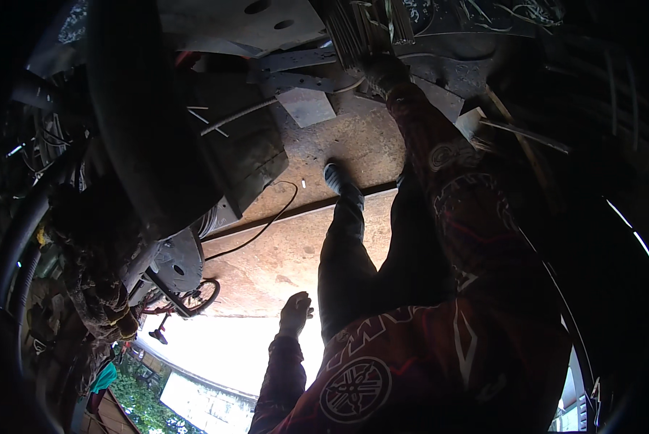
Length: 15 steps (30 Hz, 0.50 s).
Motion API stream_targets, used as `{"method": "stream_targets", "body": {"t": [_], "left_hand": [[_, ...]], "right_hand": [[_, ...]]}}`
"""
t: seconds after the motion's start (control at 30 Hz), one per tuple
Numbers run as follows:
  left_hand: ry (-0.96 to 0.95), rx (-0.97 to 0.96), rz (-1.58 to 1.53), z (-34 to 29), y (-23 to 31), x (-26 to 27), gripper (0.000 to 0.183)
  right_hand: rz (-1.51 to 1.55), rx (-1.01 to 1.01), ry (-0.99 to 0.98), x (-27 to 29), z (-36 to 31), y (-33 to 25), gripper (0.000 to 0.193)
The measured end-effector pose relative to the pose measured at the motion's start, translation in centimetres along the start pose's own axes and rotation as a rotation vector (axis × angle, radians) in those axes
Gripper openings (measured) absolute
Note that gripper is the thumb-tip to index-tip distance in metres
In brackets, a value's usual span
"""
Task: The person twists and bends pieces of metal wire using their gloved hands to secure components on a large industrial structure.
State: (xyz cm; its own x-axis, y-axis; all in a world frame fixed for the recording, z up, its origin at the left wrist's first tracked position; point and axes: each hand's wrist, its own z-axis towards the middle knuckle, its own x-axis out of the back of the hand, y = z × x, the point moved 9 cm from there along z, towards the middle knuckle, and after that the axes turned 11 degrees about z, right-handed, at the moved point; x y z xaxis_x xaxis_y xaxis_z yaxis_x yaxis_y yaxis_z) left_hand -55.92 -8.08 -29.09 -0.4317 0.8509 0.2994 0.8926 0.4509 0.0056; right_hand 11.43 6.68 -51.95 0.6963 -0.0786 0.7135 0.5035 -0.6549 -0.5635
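My right arm stretches far ahead. At its end my right hand, dark in the shadow, is closed at the near end of a bundle of long thin strips. Shade hides how its fingers lie, and the bundle's exact kind does not show. Low at my left side hangs my left hand, its fingers loosely bent and a little apart, with nothing in it. Close to the right hand lie flat metal pieces, among them a grey plate and a flat bar with holes.
A large dark curved pipe and machine parts crowd the left. A black cable curves over the brown floor. Beside the right forearm lie thin wooden strips. Bright daylight comes from behind.
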Motion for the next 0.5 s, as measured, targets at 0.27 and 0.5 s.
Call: {"method": "stream_targets", "body": {"t": [0.27,0.5], "left_hand": [[0.011,-0.059,0.009,-0.1,2.7,0.9,0.037],[0.022,-0.045,-0.003,-1.2,2.8,0.6,0.036]], "right_hand": [[-0.186,0.044,0.013,0.1,-1.7,0.2,0.051],[0.374,0.136,-0.007,0.7,-7.9,-2.1,0.018]]}}
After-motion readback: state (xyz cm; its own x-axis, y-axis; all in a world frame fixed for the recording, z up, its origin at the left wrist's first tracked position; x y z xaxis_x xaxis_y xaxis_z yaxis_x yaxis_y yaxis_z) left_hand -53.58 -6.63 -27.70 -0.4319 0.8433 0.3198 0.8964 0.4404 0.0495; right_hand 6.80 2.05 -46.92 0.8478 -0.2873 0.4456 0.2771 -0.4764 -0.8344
